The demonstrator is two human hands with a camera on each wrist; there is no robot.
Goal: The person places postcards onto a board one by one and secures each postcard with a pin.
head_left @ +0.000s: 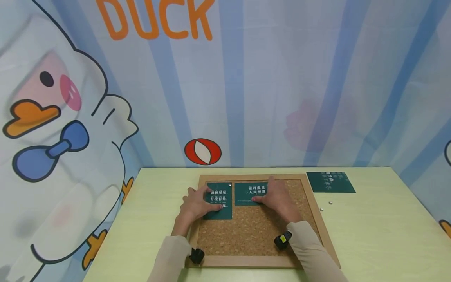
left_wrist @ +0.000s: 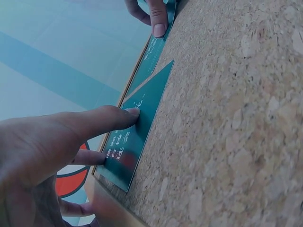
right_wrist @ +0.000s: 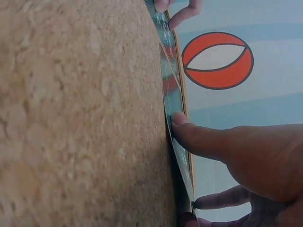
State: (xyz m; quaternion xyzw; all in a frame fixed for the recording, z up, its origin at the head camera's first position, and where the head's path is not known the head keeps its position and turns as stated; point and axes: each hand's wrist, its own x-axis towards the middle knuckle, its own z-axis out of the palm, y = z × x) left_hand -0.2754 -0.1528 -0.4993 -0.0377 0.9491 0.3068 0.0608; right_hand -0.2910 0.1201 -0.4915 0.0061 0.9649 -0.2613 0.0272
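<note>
A framed cork board (head_left: 239, 235) lies on the table with two dark green cards printed in white characters near its far edge. My left hand (head_left: 193, 203) rests on the upright left card (head_left: 219, 199), its thumb (left_wrist: 128, 116) pressing the face. A small silver pushpin (head_left: 230, 185) shows at that card's upper right corner. Beside it, my right hand (head_left: 282, 201) holds the wider right card (head_left: 246, 195) between thumb and fingers. The right wrist view shows this card (right_wrist: 175, 101) slightly bowed, with a dark gap between it and the cork.
A third green card (head_left: 331, 184) lies on the table by the board's far right corner. Two loose pushpins, one farther (head_left: 330, 202) and one nearer (head_left: 321, 209), sit right of the frame. A printed curtain (head_left: 260, 98) stands behind the table.
</note>
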